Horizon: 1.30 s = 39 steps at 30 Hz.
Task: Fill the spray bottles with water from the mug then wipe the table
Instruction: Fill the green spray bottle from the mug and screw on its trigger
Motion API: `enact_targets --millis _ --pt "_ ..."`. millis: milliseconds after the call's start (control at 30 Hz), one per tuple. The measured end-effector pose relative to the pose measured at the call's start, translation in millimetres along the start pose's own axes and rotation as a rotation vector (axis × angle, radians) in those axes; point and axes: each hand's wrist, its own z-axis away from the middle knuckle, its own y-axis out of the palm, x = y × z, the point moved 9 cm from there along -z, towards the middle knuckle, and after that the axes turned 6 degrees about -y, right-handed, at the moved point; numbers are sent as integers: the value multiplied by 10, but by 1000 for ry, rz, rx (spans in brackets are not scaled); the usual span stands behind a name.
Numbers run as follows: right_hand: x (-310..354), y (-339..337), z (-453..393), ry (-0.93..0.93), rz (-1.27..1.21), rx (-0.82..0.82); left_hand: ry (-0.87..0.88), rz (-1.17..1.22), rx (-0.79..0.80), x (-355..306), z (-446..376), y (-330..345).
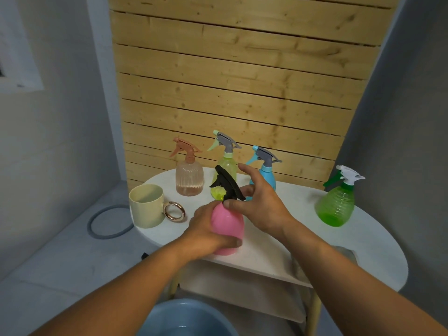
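Observation:
A pink spray bottle (pixel 228 221) with a black trigger head (pixel 226 184) stands near the front edge of the white oval table (pixel 378 241). My left hand (pixel 208 229) grips the pink body from the left. My right hand (pixel 257 204) pinches the black cap at the bottle's neck between thumb and fingers. A cream mug (pixel 146 206) with a rose-gold ring handle sits at the table's left end. Behind stand a peach bottle (pixel 189 177), a yellow-green bottle (pixel 225 170) and a blue bottle (pixel 265 169). A green bottle (pixel 338 204) is at the right.
A blue basin (pixel 186 320) holding water sits on the floor below the table's front. The table has a lower shelf (pixel 244 287). A wooden slat wall (pixel 237 81) rises behind. A grey hose loop (pixel 109 223) lies on the floor at left.

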Motion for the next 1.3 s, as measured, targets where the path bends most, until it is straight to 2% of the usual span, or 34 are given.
enact_targets --millis 67,300,467,633,700,800,900,1067,1300 --pt "27 -11 28 6 19 -25 2 107 68 44 24 5" --pt "193 18 55 -42 223 -119 -48 21 -187 -36 67 -38" --pt "157 -18 -49 -26 311 -74 -27 -94 -320 -94 83 -10" --pt "168 -468 -264 63 447 -5 15 -149 -344 -437 16 166" --pt "193 -783 -361 102 465 -17 63 -83 -304 -667 -72 279" --pt "204 -1204 -519 115 514 -27 103 111 -164 -958 -252 479" --pt "105 -1572 -682 111 550 -45 115 180 -40 -1130 -443 757" --pt "-295 -1991 -931 151 581 -51 26 319 92 -1070 -683 1175" --pt "-769 -2063 -1085 173 670 15 -44 370 216 -915 -973 1548"
